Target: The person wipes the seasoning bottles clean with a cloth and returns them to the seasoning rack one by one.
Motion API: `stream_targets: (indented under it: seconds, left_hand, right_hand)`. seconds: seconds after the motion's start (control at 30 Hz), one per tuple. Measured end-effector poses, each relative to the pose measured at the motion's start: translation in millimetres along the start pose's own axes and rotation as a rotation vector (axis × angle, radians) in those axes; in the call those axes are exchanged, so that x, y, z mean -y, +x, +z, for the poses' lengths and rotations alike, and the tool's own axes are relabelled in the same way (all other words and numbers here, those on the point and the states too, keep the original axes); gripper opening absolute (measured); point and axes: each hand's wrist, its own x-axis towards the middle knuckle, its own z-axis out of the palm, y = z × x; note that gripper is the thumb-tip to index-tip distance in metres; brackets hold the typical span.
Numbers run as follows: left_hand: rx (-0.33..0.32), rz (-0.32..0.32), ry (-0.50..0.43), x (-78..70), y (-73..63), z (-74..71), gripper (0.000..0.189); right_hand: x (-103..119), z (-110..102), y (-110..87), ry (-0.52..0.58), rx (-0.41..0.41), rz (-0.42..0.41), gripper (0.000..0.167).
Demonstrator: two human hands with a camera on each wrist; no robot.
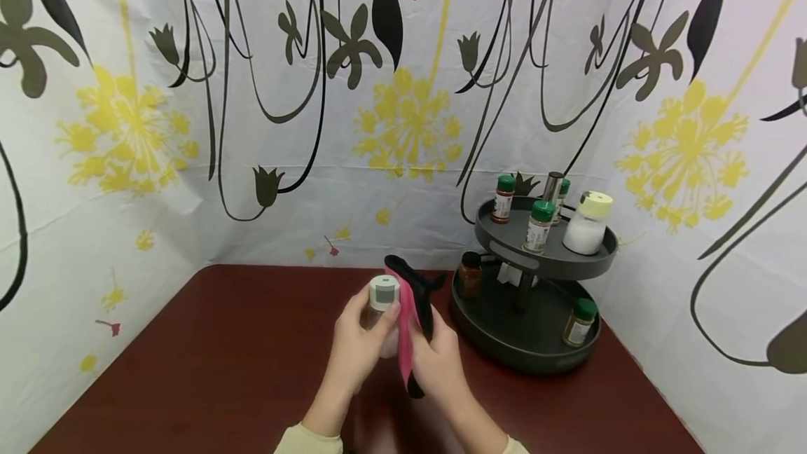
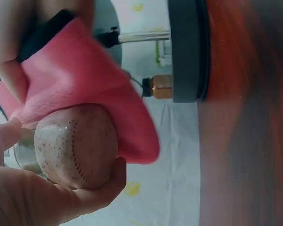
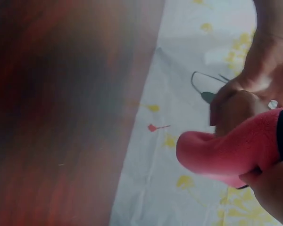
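Note:
My left hand (image 1: pixel 353 349) grips a clear spice jar (image 2: pixel 92 146) with a whitish cap, its fingers and thumb round the sides. Speckles show inside the jar near its base in the left wrist view. In my right hand (image 1: pixel 443 364) is a pink cloth (image 1: pixel 405 321) with black trim and a black backing, held bunched between fingers and thumb. The pink side lies against the side of the jar. Both hands are close together above the table, and the cloth hides part of the right hand's fingers.
A dark two-tier round rack (image 1: pixel 548 268) stands at the right of the reddish-brown table (image 1: pixel 221 356). It carries green-capped spice bottles (image 1: pixel 538 228), a white jar with a pale yellow lid (image 1: pixel 586 224) and a dark-capped brown bottle (image 1: pixel 469 275). Behind hangs a floral curtain (image 1: pixel 353 223).

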Motion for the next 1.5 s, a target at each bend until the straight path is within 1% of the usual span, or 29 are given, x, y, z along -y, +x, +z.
stream_targets:
  seconds: [0.1,0.2,0.3,0.4,0.47,0.57,0.67,0.77,0.83,0.93,1.03,1.17,1.23,1.43,1.5]
  left_hand:
    - [-0.054,0.0,-0.03,-1.5,1.8,0.8,0.057]
    - [-0.081,-0.003,-0.044,-0.4,0.3,1.4,0.056]
    - [-0.074,-0.019,-0.041,4.0,-3.2,3.1,0.057]
    - [-0.058,-0.045,-0.036,7.8,-6.1,4.8,0.06]
    - [-0.059,-0.059,-0.035,8.7,-6.4,4.9,0.06]
    - [-0.065,-0.067,-0.03,7.2,-6.1,3.3,0.061]
    - [-0.06,-0.066,-0.029,5.4,-5.6,0.6,0.061]
    - [-0.048,-0.059,-0.036,4.0,-5.3,-2.1,0.062]
    - [-0.045,-0.055,-0.042,2.6,-5.3,-3.7,0.063]
    - [-0.048,-0.04,-0.061,-1.8,-4.7,-5.9,0.063]
    - [-0.052,-0.027,-0.081,-5.9,-3.6,-7.5,0.062]
    - [-0.055,-0.026,-0.071,-5.2,-3.3,-7.1,0.06]
    - [-0.052,-0.034,-0.056,-2.8,-4.1,-5.8,0.06]
    - [-0.007,-0.056,-0.042,0.9,-6.9,-4.8,0.058]
    - [0.005,-0.067,-0.041,-0.1,-7.2,-5.3,0.058]
  right_hand:
    - [-6,-1,0.5,-0.038,0.019,0.015,0.017]
    - [-11,-5,1.1,-0.028,0.065,0.074,0.021]
    - [-12,-7,0.1,0.021,0.092,0.156,0.027]
    - [-6,-5,1.6,0.073,0.076,0.193,0.031]
    - [0,-3,4.6,0.1,0.048,0.186,0.032]
    - [9,0,8.9,0.14,0.004,0.152,0.031]
    - [15,1,9.7,0.165,-0.014,0.133,0.03]
    - [14,2,7.7,0.146,0.017,0.132,0.032]
    - [9,3,6.2,0.12,0.046,0.144,0.032]
    - [-1,4,4.9,0.091,0.089,0.176,0.033]
    - [-9,3,5.0,0.088,0.127,0.215,0.035]
    - [-7,-1,3.5,0.096,0.156,0.243,0.038]
    - [-1,-4,2.6,0.105,0.143,0.24,0.038]
    - [26,-13,1.3,0.185,0.029,0.161,0.032]
    - [32,-15,0.4,0.195,0.021,0.145,0.032]
